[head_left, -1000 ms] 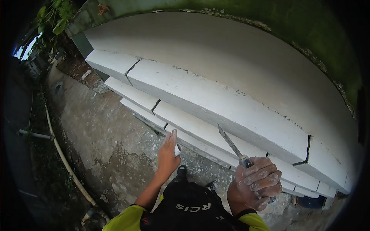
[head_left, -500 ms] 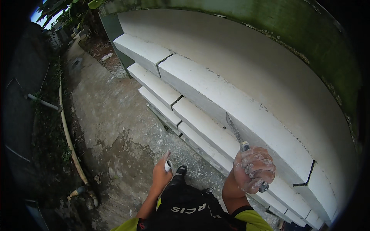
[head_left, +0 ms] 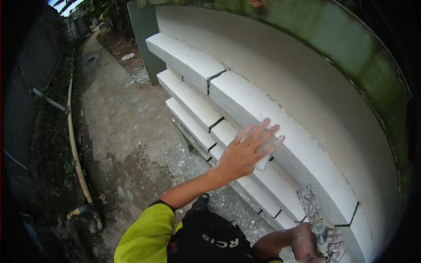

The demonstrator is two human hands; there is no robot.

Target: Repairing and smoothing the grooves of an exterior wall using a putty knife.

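Observation:
My left hand (head_left: 245, 151) reaches out with its fingers stretched along the front face of the upper white ledge (head_left: 263, 101). Under the palm it presses a white flat piece (head_left: 263, 163) against the ledge; its kind is mostly hidden. Lower right, my right hand (head_left: 313, 243) grips the handle of a putty knife (head_left: 309, 205), whose smeared, wide blade points up beside the ledge's front. Whitish smears cover the fingers of both hands.
Stepped white ledges (head_left: 193, 103) with dark joint gaps run along the curved wall (head_left: 245, 39), below a green upper band (head_left: 351, 39). A concrete path (head_left: 118, 127) lies left, bordered by a long pipe (head_left: 75, 149). My shoe (head_left: 201, 200) stands on the speckled concrete.
My left hand has moved from low in front of me up and right to the ledge, with the white piece. My right hand has dropped down and right, taking the putty knife along.

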